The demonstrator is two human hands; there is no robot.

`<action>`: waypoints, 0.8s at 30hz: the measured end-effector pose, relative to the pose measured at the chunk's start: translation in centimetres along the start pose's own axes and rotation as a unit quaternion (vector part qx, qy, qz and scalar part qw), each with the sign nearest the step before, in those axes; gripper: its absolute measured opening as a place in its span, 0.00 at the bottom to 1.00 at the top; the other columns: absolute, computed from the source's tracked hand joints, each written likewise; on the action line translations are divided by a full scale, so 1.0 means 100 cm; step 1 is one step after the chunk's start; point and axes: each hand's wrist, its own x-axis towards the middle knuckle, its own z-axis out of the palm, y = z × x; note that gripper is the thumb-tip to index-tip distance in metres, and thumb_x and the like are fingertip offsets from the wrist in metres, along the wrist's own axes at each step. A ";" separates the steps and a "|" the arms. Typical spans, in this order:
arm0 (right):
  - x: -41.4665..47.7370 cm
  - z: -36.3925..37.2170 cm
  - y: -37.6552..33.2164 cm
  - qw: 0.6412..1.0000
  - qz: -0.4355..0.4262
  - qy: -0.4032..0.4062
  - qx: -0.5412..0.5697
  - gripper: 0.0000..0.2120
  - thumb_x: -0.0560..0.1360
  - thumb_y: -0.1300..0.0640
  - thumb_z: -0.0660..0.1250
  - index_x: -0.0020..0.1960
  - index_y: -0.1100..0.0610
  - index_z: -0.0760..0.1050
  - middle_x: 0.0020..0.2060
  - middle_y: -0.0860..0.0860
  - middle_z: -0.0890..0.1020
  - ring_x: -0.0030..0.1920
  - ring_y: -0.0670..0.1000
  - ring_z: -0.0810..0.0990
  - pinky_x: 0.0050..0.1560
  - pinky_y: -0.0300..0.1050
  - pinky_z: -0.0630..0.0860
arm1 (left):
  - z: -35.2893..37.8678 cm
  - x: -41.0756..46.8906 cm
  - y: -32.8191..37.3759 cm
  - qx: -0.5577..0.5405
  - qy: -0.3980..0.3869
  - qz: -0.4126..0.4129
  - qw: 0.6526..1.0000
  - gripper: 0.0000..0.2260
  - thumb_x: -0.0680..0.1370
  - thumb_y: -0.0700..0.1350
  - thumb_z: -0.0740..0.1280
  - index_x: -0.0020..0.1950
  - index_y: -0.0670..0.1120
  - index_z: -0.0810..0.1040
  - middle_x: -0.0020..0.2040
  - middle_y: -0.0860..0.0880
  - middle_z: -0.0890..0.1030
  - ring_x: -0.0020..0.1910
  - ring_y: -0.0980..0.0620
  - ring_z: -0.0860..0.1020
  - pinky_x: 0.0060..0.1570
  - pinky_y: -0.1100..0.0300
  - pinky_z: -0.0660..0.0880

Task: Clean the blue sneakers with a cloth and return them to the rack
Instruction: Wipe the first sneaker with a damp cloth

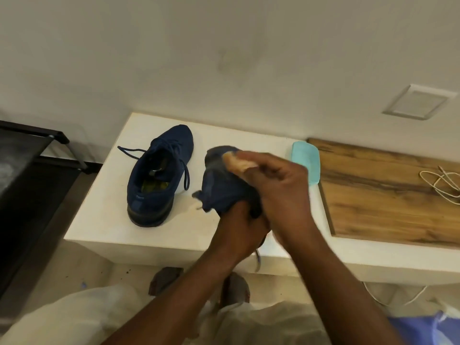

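The left hand [239, 227] grips the held sneaker [221, 188] by its heel, toe pointing away; the right hand [276, 180] pinches the cloth [236, 162] against that toe; the 2nd sneaker [159, 173] lies leftward on the desk [99, 215].

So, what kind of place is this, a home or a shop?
Probably a home, perhaps near the entrance: a black shoe rack at the left, a blue sneaker on a white ledge, and a white cable on a wooden board.

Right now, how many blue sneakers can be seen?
2. One sneaker stands on the white ledge; the left hand holds the other sneaker while the right hand holds a cloth against it.
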 end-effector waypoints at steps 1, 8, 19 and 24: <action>0.005 -0.014 -0.007 0.995 0.040 0.043 0.079 0.08 0.75 0.63 0.71 0.53 0.56 0.84 0.48 0.49 0.86 0.51 0.49 0.84 0.55 0.49 0.81 | -0.007 0.005 0.004 -0.057 0.044 0.004 0.997 0.09 0.78 0.44 0.71 0.38 0.48 0.77 0.31 0.59 0.79 0.34 0.61 0.78 0.38 0.61 0.72; 0.021 -0.066 0.012 0.910 0.208 0.052 0.356 0.15 0.77 0.65 0.64 0.64 0.63 0.76 0.58 0.58 0.83 0.60 0.56 0.81 0.60 0.51 0.77 | -0.059 0.017 0.024 0.051 0.084 0.122 0.988 0.24 0.72 0.61 0.71 0.27 0.45 0.70 0.23 0.49 0.72 0.22 0.53 0.69 0.28 0.53 0.71; 0.015 -0.048 0.050 0.960 0.228 0.108 0.124 0.07 0.78 0.61 0.67 0.47 0.49 0.79 0.40 0.42 0.85 0.47 0.48 0.83 0.53 0.48 0.82 | -0.062 0.029 0.000 0.201 -0.023 0.001 0.979 0.21 0.71 0.51 0.75 0.26 0.50 0.66 0.24 0.53 0.69 0.24 0.55 0.68 0.30 0.60 0.65; 0.004 -0.019 0.064 0.987 0.154 0.034 0.002 0.06 0.76 0.58 0.70 0.44 0.47 0.83 0.37 0.38 0.84 0.42 0.38 0.82 0.40 0.30 0.77 | -0.067 0.034 -0.008 0.079 -0.052 -0.130 0.987 0.12 0.71 0.50 0.75 0.46 0.44 0.79 0.42 0.41 0.82 0.40 0.48 0.80 0.40 0.53 0.76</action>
